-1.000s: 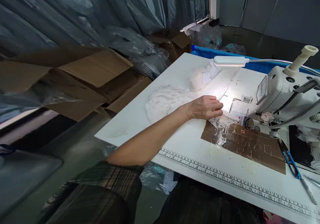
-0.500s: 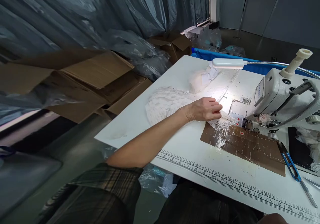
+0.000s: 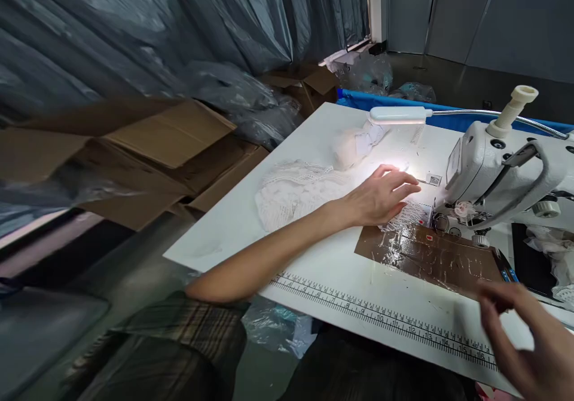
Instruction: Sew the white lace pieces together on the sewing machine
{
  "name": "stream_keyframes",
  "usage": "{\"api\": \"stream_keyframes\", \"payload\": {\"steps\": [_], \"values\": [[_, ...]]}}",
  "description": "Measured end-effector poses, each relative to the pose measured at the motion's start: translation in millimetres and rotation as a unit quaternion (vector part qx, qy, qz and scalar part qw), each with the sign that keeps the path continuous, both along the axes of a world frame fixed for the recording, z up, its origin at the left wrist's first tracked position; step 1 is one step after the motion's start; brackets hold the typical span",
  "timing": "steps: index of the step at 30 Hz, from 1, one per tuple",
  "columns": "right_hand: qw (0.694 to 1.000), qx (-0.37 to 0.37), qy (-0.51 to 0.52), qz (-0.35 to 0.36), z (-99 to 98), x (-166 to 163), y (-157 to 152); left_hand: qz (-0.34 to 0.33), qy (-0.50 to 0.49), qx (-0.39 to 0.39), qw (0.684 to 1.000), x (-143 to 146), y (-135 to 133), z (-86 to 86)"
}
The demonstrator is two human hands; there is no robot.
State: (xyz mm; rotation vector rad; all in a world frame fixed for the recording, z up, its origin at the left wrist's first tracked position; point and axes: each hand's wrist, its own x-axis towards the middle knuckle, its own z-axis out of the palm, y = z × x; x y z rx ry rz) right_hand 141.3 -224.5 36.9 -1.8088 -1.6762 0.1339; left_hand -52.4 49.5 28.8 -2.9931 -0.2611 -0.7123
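The white lace (image 3: 296, 189) lies under your left hand (image 3: 376, 201) and spreads out to the left of its fingers (image 3: 406, 180); a bit of it shows just right of them, by the sewing machine (image 3: 515, 162). 1 second ago those fingers were curled together at the lace; now they are spread apart, clasping nothing. Your right hand (image 3: 529, 335), only a sliver at the lower edge 0.5 seconds ago, has come in over the surface (image 3: 309, 141). Its fingers are bent and blurred, so you cannot tell if they grip anything. Beyond their tips lie the blue-handled snips (image 3: 510, 274), now partly covered, and the brown sheet (image 3: 421, 254).
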Motion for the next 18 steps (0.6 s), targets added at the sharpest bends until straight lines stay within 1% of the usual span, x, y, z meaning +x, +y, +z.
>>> {"api": "stream_keyframes", "payload": {"steps": [2,3,5,7,10,12,14,16,17,18], "values": [[0.996,0.007,-0.082,-0.041,-5.6,23,5,-0.021,0.055,-0.038,0.998,10,0,4.8],[0.991,0.012,-0.127,-0.049,-9.3,34,6,-0.025,0.082,-0.059,0.995,15,2,6.7],[0.98,0.013,-0.184,-0.068,-18.3,51,6,-0.025,0.139,-0.106,0.984,24,9,9.7],[0.973,0.022,-0.214,-0.083,-28.7,60,6,-0.013,0.189,-0.149,0.97,31,15,12.0],[0.967,0.031,-0.239,-0.086,-43.0,61,9,0.025,0.229,-0.195,0.954,37,21,14.2],[0.964,0.03,-0.248,-0.091,-48.8,60,11,0.042,0.237,-0.22,0.945,38,21,14.1],[0.961,0.035,-0.253,-0.108,-50.5,58,13,0.031,0.22,-0.237,0.946,37,20,12.1],[0.958,0.031,-0.253,-0.128,-48.4,56,15,-0.013,0.168,-0.265,0.949,35,17,8.6],[0.959,0.028,-0.247,-0.138,-46.2,55,15,-0.042,0.137,-0.297,0.944,33,16,6.4],[0.961,0.028,-0.232,-0.147,-43.7,53,16,-0.067,0.113,-0.34,0.931,31,14,4.1]]}}
